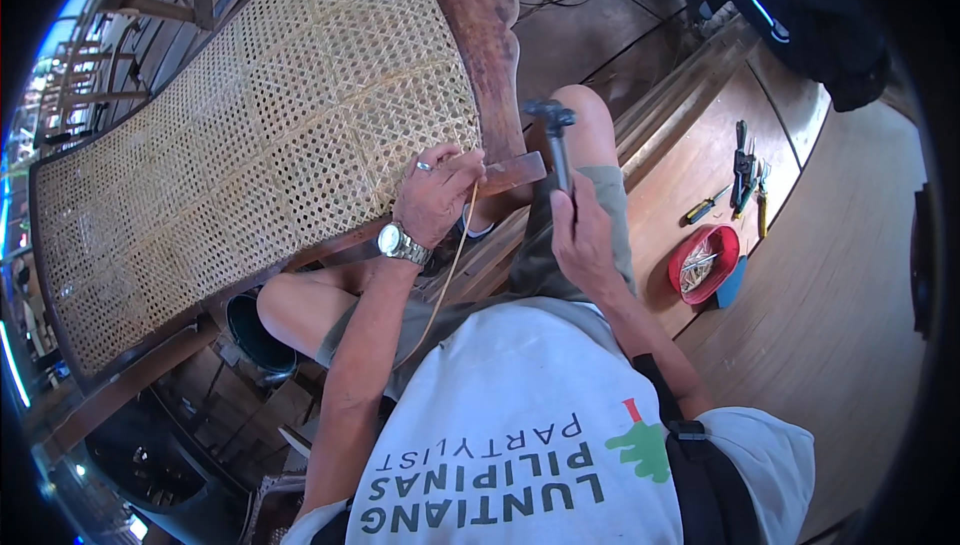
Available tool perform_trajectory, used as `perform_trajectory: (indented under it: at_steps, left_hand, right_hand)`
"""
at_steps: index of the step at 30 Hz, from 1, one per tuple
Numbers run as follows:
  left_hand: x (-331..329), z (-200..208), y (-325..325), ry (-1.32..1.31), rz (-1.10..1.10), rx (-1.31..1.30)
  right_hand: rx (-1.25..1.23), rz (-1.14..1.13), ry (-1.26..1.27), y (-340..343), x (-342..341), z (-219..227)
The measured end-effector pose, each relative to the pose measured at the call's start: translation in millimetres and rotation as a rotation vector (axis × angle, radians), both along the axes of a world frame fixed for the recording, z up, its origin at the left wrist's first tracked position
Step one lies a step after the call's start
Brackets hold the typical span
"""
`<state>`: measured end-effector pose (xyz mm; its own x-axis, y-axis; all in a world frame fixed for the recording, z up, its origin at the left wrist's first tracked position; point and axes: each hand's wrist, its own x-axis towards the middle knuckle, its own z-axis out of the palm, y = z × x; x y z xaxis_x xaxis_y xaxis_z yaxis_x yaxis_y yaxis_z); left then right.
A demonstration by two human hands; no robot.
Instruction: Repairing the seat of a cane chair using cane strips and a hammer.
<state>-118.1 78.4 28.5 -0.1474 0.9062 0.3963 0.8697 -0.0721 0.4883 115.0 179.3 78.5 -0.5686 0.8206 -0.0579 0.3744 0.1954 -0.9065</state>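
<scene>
A woven cane panel (260, 115) in a dark carved wooden frame (490, 55) lies across from the left to the middle. At its near right corner my left hand (437, 195) rests on the weave, fingers pinched together beside the frame. From those fingers a thin cane strip (452, 270) hangs down to my lap; the fingertips' exact grip is partly hidden. My right hand (583, 237) is wrapped round the handle of a hammer (558, 145), raised over my thigh with its dark head up. The hammer head is apart from the frame.
On the wooden bench at right lie a yellow-and-black screwdriver (706, 206), pliers (763, 203) and other dark-handled tools (742, 167). A red bowl (727, 245) there holds small pale sticks. A dark bucket (250, 330) stands under the panel. Another person's dark clothing (815, 20) shows at upper right.
</scene>
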Motion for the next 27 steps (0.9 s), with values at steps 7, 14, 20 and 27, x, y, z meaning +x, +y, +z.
perform_trajectory:
  at_steps: [7,14,20,27]
  left_hand:
    - [2.5,4.0,-0.3,0.008,0.016,-0.024]
    - [2.1,5.4,0.5,-0.023,-0.016,0.004]
    - [2.9,6.8,0.5,-0.005,-0.015,-0.012]
    - [1.3,5.9,-0.6,-0.047,-0.02,-0.026]
  right_hand:
    - [0.272,0.081,0.132,5.9,-17.6,-27.2]
    - [0.308,0.104,0.098,3.1,-20.1,-35.2]
    - [0.31,0.121,0.038,2.0,-19.1,-39.5]
    - [0.326,0.083,0.169,4.9,-32.3,-40.0]
